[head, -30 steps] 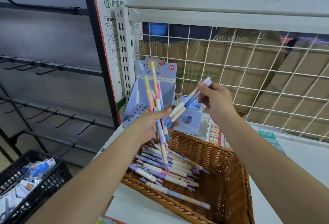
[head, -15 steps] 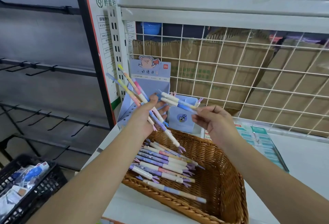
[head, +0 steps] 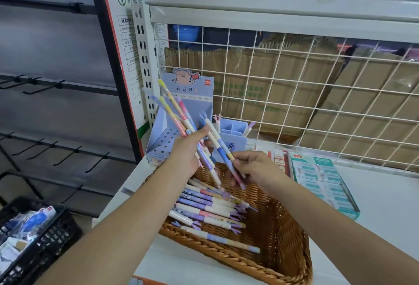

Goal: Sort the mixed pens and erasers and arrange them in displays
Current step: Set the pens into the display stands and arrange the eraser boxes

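A wicker basket (head: 281,237) on the white shelf holds several pastel pens (head: 204,210) lying side by side. Above it my left hand (head: 188,153) grips a fanned bunch of pens (head: 174,112) that point up and left. My right hand (head: 254,168) pinches two pens (head: 221,144) whose upper ends lean against the left hand's bunch. Behind stands a blue cardboard pen display (head: 188,103) with a pig picture and a perforated base. Beside it a small blue holder (head: 231,135) has a few pens upright in it. A box of erasers (head: 326,178) lies at the right.
A white wire grid (head: 294,94) backs the shelf, with cardboard boxes behind it. A black crate (head: 40,239) of packaged goods sits low at the left, under dark hook rails (head: 56,85). A red and white eraser box (head: 280,160) lies behind my right hand.
My right hand has dropped from above the holder to just over the basket and turned its two pens upright. The left hand's bunch has tilted further left. The camera has moved closer.
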